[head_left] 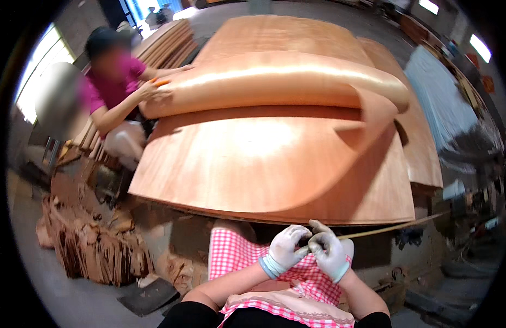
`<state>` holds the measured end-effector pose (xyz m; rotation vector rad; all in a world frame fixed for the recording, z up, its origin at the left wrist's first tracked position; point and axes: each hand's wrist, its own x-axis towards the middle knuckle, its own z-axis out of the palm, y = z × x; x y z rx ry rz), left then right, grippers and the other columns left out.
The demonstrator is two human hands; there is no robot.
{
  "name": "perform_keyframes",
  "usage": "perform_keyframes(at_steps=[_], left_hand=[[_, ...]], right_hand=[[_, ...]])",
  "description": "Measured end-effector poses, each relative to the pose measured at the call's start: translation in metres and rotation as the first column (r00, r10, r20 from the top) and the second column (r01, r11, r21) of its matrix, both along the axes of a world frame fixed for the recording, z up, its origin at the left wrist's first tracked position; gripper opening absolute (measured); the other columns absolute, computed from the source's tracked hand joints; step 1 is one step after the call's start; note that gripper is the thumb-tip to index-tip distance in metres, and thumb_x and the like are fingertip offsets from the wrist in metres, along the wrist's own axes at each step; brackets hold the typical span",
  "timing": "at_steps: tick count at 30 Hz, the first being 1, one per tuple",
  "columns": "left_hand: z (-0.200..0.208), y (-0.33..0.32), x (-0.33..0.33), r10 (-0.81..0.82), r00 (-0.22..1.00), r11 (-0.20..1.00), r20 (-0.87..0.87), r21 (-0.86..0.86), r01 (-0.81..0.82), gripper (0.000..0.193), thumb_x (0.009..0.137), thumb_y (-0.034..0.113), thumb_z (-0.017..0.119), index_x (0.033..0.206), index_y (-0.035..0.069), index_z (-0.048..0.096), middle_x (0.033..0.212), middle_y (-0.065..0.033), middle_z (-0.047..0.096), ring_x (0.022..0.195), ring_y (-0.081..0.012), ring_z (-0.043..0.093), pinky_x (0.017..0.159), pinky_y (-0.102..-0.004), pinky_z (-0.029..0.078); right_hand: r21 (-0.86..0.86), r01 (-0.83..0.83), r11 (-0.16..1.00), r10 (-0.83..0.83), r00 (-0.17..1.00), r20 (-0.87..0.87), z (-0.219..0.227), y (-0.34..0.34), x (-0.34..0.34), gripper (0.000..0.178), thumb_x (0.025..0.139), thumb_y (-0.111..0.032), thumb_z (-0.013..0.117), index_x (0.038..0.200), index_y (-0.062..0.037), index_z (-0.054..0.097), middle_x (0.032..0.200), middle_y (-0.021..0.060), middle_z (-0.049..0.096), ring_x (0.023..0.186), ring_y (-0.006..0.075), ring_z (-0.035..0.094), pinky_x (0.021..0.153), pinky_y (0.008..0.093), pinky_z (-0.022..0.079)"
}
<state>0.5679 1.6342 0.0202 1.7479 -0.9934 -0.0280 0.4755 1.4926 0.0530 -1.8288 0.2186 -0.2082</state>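
Note:
My left hand (288,247), in a white glove with a light blue cuff, is in front of my lap with its fingers curled closed. Close beside it, my right hand (327,252), gloved the same way, has its fingers bent toward the left one. Whatever is between the fingertips is too small to make out. A thin pale strip (392,227) runs rightward from beside my right hand; its near end is hidden. Just beyond both hands is the front edge of a stack of wood veneer sheets (247,158). The top sheet (274,82) is curled over into a long roll.
At the left, a co-worker in a magenta shirt (113,76) touches the roll's end, an orange-handled tool (162,83) at one hand. Torn veneer scraps (100,246) are piled on the floor at lower left. A plastic-wrapped stack (441,98) stands at right.

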Motion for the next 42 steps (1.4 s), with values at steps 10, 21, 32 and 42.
perform_keyframes(at_steps=[10, 21, 32, 42], left_hand=[[-0.028, 0.077, -0.006, 0.001, 0.615, 0.925, -0.788, -0.234, -0.301, 0.01, 0.084, 0.002, 0.062, 0.094, 0.002, 0.062, 0.086, -0.0038, 0.063, 0.075, -0.01, 0.057, 0.069, -0.025, 0.048], [-0.092, 0.23, 0.151, 0.388, 0.327, 0.448, -0.862, -0.134, -0.884, 0.02, 0.079, -0.016, 0.055, 0.078, 0.004, 0.058, 0.073, -0.0071, 0.063, 0.058, -0.0137, 0.058, 0.052, -0.025, 0.047], [-0.116, 0.423, 0.3, 0.963, 0.045, 0.115, -0.264, 0.255, -0.96, 0.015, 0.076, 0.012, 0.077, 0.081, 0.0, 0.068, 0.071, -0.0049, 0.065, 0.064, -0.0122, 0.056, 0.066, -0.0288, 0.048], [-0.116, 0.458, 0.31, 0.989, 0.056, 0.115, -0.14, 0.465, -0.878, 0.023, 0.078, 0.02, 0.074, 0.09, 0.0, 0.069, 0.08, -0.0148, 0.069, 0.072, -0.0205, 0.065, 0.071, -0.0327, 0.05]], right_hand=[[0.383, -0.119, 0.916, 0.171, 0.979, -0.107, -0.018, 0.094, 0.047, 0.029, 0.091, -0.015, 0.063, 0.111, 0.0043, 0.054, 0.136, 0.0209, 0.047, 0.122, 0.0257, 0.05, 0.1, 0.034, 0.041], [-0.24, -0.203, 0.949, 0.046, 0.845, -0.533, -0.027, -0.03, 0.057, 0.02, 0.089, -0.013, 0.062, 0.096, 0.0055, 0.067, 0.082, 0.0118, 0.069, 0.075, 0.0168, 0.064, 0.071, 0.0307, 0.051], [-0.63, -0.147, 0.762, -0.282, 0.801, -0.528, -0.027, -0.09, 0.047, 0.024, 0.081, -0.018, 0.068, 0.079, 0.0056, 0.066, 0.065, 0.0096, 0.063, 0.061, 0.0151, 0.058, 0.059, 0.0319, 0.046], [-0.313, -0.186, 0.931, -0.082, 0.729, -0.679, -0.012, -0.061, 0.068, 0.025, 0.082, -0.022, 0.07, 0.08, 0.0028, 0.067, 0.066, 0.0035, 0.062, 0.062, 0.0099, 0.054, 0.059, 0.0284, 0.044]])
